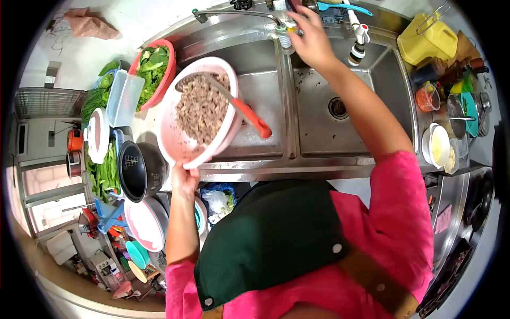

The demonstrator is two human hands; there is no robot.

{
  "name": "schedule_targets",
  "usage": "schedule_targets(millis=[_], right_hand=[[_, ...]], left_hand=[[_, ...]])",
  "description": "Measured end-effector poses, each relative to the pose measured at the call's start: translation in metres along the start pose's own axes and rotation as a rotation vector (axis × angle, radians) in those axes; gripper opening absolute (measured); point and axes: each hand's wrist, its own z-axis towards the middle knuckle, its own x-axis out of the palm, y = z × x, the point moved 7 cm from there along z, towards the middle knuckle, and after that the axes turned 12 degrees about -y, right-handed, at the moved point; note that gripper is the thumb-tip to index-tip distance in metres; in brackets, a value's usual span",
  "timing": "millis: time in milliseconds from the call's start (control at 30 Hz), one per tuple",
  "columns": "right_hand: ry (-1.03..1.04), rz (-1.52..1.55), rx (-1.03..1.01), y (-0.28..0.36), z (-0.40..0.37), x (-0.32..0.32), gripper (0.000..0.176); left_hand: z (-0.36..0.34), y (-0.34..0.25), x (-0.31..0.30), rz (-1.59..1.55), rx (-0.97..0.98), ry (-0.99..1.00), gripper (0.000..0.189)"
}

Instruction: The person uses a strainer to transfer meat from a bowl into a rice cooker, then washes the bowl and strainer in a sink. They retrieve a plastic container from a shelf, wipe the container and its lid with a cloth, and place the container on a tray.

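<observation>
My left hand (186,179) grips the near rim of a pale pink basin (229,139), which straddles the left edge of the sink. Brownish minced or chopped meat (201,109) fills much of it. A metal spoon with an orange-red handle (252,118) lies across the basin, its bowl against the meat and its handle sticking out over the left sink. Stretched out beyond the sinks, my right hand (311,40) is beside the base of the faucet (239,13), fingers apart. Slight blur hides whether its fingertips touch the faucet or small items behind it.
Left of the basin are a red bowl of leafy greens (166,53), a clear plastic container (125,98) and a black inner pot (139,173). The right sink (319,133) has a drain. Further right stand a yellow jug (425,42), bottles and white bowls (438,146).
</observation>
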Motion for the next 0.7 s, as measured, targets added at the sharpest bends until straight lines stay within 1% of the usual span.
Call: schedule_targets(millis=[33,100,167,200,233,300,333,367,400,433,467,500,567,600,633,667,700], right_hand=[[-0.012,-0.041,-0.076,0.0,-0.01,-0.008,0.034],[-0.021,-0.033,0.0,-0.012,-0.046,-0.046,0.03],[0.026,-0.196,0.12,-0.026,-0.08,-0.096,0.028],[0.002,-0.258,0.195,-0.034,-0.099,-0.12,0.028],[-0.019,-0.32,0.275,-0.042,-0.12,-0.142,0.028],[-0.092,-0.375,0.358,-0.047,-0.158,-0.186,0.027],[-0.133,-0.405,0.382,-0.045,-0.176,-0.204,0.027],[-0.181,-0.437,0.401,-0.038,-0.191,-0.221,0.026],[-0.211,-0.466,0.441,-0.031,-0.204,-0.232,0.026],[-0.243,-0.494,0.481,-0.02,-0.215,-0.241,0.025],[-0.265,-0.496,0.568,-0.01,-0.224,-0.246,0.024],[-0.285,-0.508,0.564,0.003,-0.229,-0.248,0.024],[-0.316,-0.533,0.504,0.026,-0.235,-0.244,0.025],[-0.307,-0.575,0.427,0.036,-0.237,-0.243,0.025],[-0.324,-0.591,0.433,0.044,-0.241,-0.241,0.025],[-0.33,-0.564,0.49,0.05,-0.246,-0.238,0.025],[-0.34,-0.544,0.55,0.058,-0.253,-0.238,0.025]], left_hand=[[0.01,-0.016,0.005,0.006,0.119,-0.275,0.039],[0.026,-0.026,0.012,0.119,0.158,-0.287,0.033],[0.06,-0.024,0.008,0.091,0.071,-0.209,0.029],[0.071,-0.027,0.009,0.114,0.051,-0.158,0.03],[0.077,-0.029,0.01,0.161,0.038,-0.183,0.03],[0.103,-0.026,0.001,0.161,-0.032,-0.131,0.037],[0.112,-0.022,-0.002,0.129,-0.041,-0.191,0.037],[0.121,-0.016,-0.004,0.085,-0.107,-0.142,0.027],[0.135,-0.012,-0.01,0.119,-0.108,-0.126,0.026],[0.148,-0.008,-0.015,0.153,-0.108,-0.108,0.024],[0.153,-0.002,-0.016,0.169,-0.111,-0.142,0.02],[0.159,0.004,-0.019,0.172,-0.07,-0.232,0.017],[0.196,0.017,-0.044,0.182,-0.14,-0.201,0.011],[0.215,0.025,-0.057,0.174,-0.183,-0.22,0.009],[0.234,0.034,-0.073,0.171,-0.229,-0.242,0.006],[0.262,0.044,-0.099,0.154,-0.127,-0.352,0.003],[0.273,0.052,-0.111,0.15,-0.087,-0.353,0.01]])
